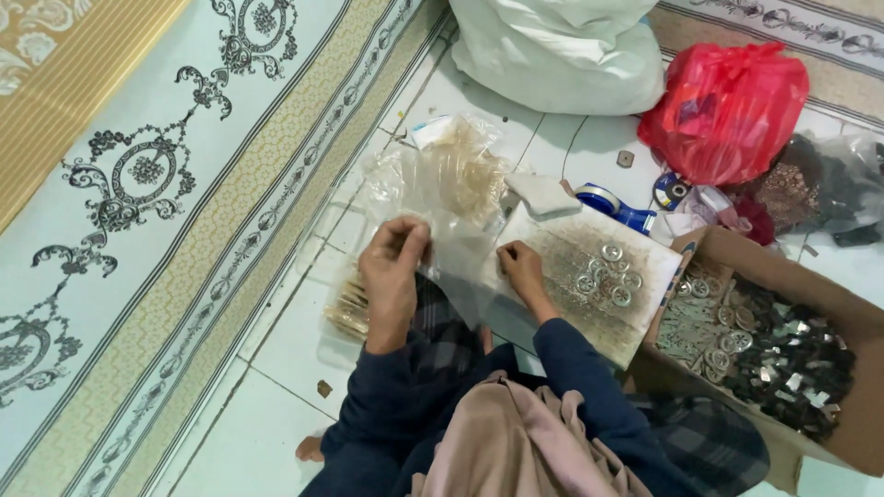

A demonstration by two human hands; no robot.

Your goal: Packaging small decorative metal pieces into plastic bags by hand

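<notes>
I get soft, even indoor light with faint shadows, mild glare on the clear plastic bag (451, 198) and white floor tiles (285, 354), and slight blur over the whole picture.

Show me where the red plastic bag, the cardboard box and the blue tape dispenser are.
red plastic bag (727, 110), head view, middle of its bulging side.
cardboard box (861, 317), head view, far right wall.
blue tape dispenser (615, 206), head view, its blue body.
</notes>
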